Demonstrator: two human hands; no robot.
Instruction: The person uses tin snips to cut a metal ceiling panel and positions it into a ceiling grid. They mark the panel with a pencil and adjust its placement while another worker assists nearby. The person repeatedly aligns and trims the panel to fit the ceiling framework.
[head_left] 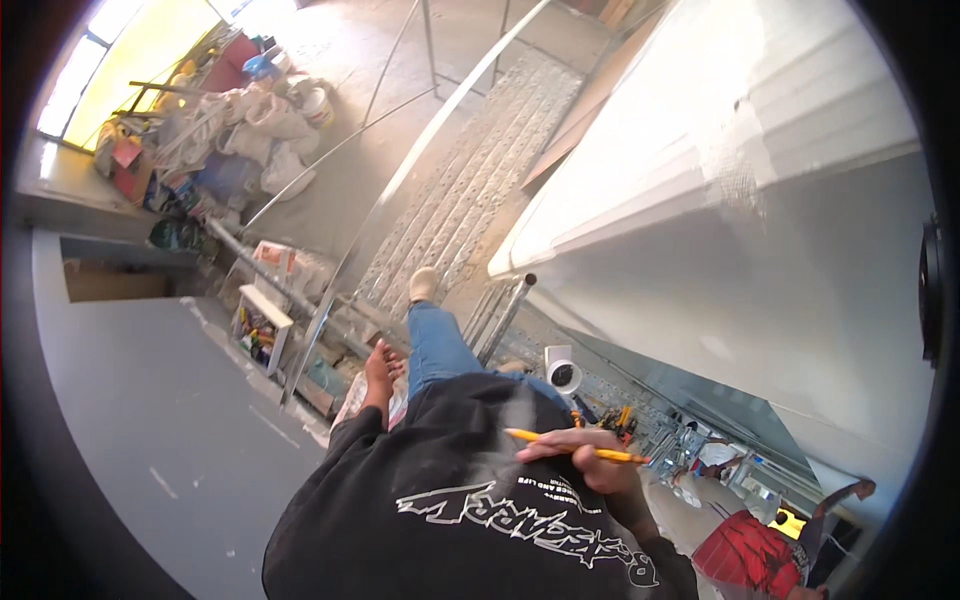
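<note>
Near the unclenched left grip point(380, 372), a box point(267, 306) of coloured items point(257, 338); right grip point(583, 448) around a pencil point(618, 456).

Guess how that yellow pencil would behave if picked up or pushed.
The pencil looks slim, so it is probably light. It lies straight across the right hand, suggesting it is stiff. Its long, narrow shape might let it roll if pushed.

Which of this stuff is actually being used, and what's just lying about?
In use, judging by the grip:
- slim yellow-orange pencil, held in the right hand

Probably just lying about, touched by neither hand:
- pale crumpled sacks, heaped at upper left
- white open-topped box of mixed tools

The left hand is empty.
</note>
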